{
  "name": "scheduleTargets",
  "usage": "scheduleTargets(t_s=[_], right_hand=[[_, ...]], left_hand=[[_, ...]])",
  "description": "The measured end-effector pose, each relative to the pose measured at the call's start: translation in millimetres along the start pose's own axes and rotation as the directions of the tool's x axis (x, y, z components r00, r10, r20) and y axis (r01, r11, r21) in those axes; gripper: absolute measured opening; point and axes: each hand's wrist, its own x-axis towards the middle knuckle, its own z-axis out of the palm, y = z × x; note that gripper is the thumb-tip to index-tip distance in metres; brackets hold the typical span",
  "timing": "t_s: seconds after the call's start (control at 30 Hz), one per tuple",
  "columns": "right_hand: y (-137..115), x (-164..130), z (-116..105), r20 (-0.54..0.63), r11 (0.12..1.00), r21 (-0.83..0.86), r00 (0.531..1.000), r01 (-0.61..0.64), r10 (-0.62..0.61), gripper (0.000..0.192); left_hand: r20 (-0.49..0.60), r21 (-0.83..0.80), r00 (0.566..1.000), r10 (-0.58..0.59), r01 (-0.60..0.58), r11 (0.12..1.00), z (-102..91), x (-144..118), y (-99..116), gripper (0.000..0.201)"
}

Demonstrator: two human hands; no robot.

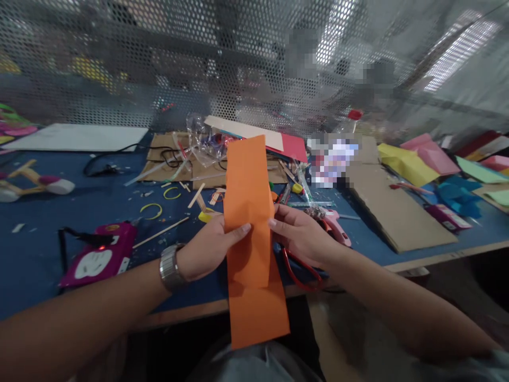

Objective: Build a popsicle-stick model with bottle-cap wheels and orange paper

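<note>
Left hand (207, 245) and right hand (301, 237) pinch the orange paper strip (251, 239) at mid-length. Red scissors (299, 269) lie at four o'clock of it.

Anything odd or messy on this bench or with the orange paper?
The orange paper, held by left hand and right hand, is creased but intact. Sticks and scraps litter the table; red scissors overhang its edge.

The orange paper strip (251, 233) looks matt and smooth, creased across its middle. Left of it, a wristwatch (170, 268) has a shiny metal band. Right of it, brown cardboard (397, 212) looks dull and rough. Behind it stands perforated metal mesh (159, 63).
</note>
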Motion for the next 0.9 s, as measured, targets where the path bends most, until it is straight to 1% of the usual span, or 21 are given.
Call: scheduleTargets(t_s=[0.13, 0.27, 0.37, 0.5, 0.57, 0.6, 0.63, 0.67, 0.7, 0.73, 0.77, 0.8, 0.83, 0.9], right_hand=[[2, 1, 4, -0.054, 0.998, 0.009, 0.997, 0.061, -0.061, 0.031], [3, 1, 5, -0.102, 0.993, -0.022, 0.988, 0.118, -0.120, 0.031], [3, -2, 6, -0.097, 0.992, -0.066, 0.989, 0.104, -0.110, 0.045], [0, -12, 4, -0.068, 0.988, -0.142, 0.996, 0.055, -0.065, 0.064], [-3, -22, -1, -0.067, 0.961, -0.265, 0.992, 0.082, -0.103, 0.066], [-5, -29, -5, -0.072, 0.920, -0.377, 0.987, 0.104, -0.141, 0.066], [-6, -38, -10, -0.094, 0.834, -0.541, 0.977, 0.110, -0.189, 0.064], [-7, -46, -16, -0.103, 0.688, -0.716, 0.958, 0.115, -0.268, 0.059], [-7, -56, -21, -0.089, 0.524, -0.845, 0.939, 0.105, -0.331, 0.052], [-7, -65, -26, -0.044, 0.369, -0.926, 0.944, 0.085, -0.327, 0.047], [-5, -74, -31, -0.029, 0.256, -0.965, 0.948, 0.056, -0.318, 0.044], [-3, -82, -35, -0.032, 0.186, -0.982, 0.955, 0.024, -0.294, 0.044], [0, -88, -38, -0.044, 0.141, -0.990, 0.964, -0.007, -0.261, 0.046], [7, -96, -41, -0.067, 0.093, -0.995, 0.975, -0.048, -0.213, 0.050]], left_hand=[[0.001, -0.022, 1.000, -0.022, 0.022, 1.000, 1.2, -2, 1, 0.043], [0.019, -0.064, 0.999, -0.044, 0.045, 0.997, 6.5, -4, 8, 0.038], [0.029, -0.100, 0.998, -0.049, 0.052, 0.994, 10.3, -6, 13, 0.040], [0.007, -0.126, 1.000, 0.005, -0.004, 0.992, 12.3, -7, 12, 0.046], [-0.008, -0.140, 1.000, 0.012, -0.013, 0.990, 12.3, -6, 10, 0.048], [-0.023, -0.157, 1.000, 0.004, -0.008, 0.988, 12.1, -6, 10, 0.049], [-0.044, -0.179, 0.999, -0.004, -0.004, 0.984, 11.8, -5, 9, 0.049], [-0.066, -0.203, 0.998, -0.014, 0.000, 0.979, 11.4, -5, 9, 0.047], [-0.088, -0.223, 0.996, -0.019, -0.001, 0.975, 10.8, -4, 9, 0.043], [-0.103, -0.239, 0.994, -0.022, -0.003, 0.971, 10.2, -3, 10, 0.039], [-0.113, -0.250, 0.993, -0.021, -0.008, 0.968, 9.4, -2, 10, 0.036], [-0.120, -0.257, 0.993, -0.017, -0.015, 0.966, 8.7, -1, 11, 0.034], [-0.128, -0.263, 0.992, -0.012, -0.023, 0.964, 8.1, 0, 12, 0.035], [-0.145, -0.278, 0.989, -0.003, -0.038, 0.960, 7.2, 1, 13, 0.042]])
